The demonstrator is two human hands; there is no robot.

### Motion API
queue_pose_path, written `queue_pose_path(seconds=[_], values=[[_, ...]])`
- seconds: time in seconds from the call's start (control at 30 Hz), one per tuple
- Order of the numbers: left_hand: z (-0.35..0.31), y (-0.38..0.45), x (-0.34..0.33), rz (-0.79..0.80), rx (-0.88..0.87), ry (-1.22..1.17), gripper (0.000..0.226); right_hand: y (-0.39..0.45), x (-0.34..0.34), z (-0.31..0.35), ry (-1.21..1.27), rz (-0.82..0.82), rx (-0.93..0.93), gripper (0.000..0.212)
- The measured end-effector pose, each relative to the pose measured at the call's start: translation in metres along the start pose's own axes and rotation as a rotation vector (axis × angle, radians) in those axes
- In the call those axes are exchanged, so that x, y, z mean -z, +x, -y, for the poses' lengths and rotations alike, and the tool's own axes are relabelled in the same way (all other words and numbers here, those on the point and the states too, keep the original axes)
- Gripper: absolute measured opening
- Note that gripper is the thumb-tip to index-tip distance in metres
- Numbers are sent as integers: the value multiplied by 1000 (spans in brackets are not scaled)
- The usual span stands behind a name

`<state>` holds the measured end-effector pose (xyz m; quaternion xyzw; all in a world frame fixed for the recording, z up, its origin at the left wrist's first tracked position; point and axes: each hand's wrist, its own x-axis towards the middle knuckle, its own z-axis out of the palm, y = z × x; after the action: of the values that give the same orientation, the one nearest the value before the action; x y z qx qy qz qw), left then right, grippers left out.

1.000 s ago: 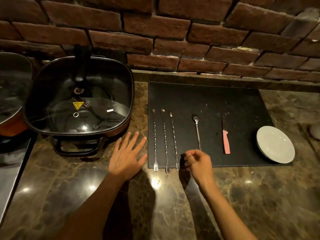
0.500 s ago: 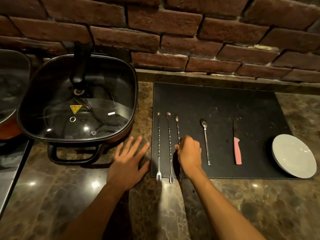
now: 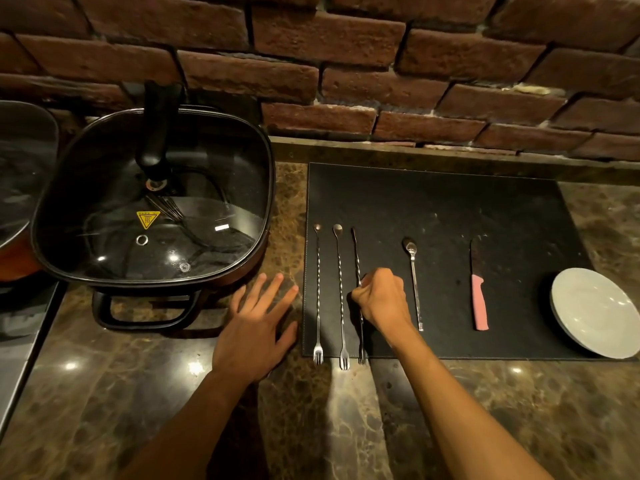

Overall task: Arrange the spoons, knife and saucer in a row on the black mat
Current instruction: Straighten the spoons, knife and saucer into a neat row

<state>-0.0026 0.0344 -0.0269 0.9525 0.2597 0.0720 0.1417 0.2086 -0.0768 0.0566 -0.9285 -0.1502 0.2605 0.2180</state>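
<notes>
Right hand [image 3: 381, 299] grip now pinching third twisted spoon [image 3: 356, 258], left hand [image 3: 256, 327] still flat, spread

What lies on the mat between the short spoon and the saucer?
Only the pink-handled knife, lying parallel to the short spoon. The mat is otherwise bare up to the saucer, as the head view shows.

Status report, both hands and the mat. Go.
Left hand flat on counter, open. Right hand pinching third twisted spoon mid-handle. Short spoon, knife, saucer in line on mat. Nothing blocking.
</notes>
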Motion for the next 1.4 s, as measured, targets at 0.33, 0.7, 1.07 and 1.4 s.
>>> queue_pose_path(seconds=[0.33, 0.7, 1.07, 1.4], values=[[0, 1, 1, 17, -5, 37, 64, 7, -6, -6, 36, -36, 36, 15], [1, 1, 1, 46, 2, 59, 63, 9, 11, -9, 753, 199, -81, 16], [3, 2, -3, 57, 11, 78, 63, 13, 11, -11, 584, 171, -34, 22], [4, 2, -5, 52, 22, 85, 64, 21, 5, -17, 192, 34, 91, 14]])
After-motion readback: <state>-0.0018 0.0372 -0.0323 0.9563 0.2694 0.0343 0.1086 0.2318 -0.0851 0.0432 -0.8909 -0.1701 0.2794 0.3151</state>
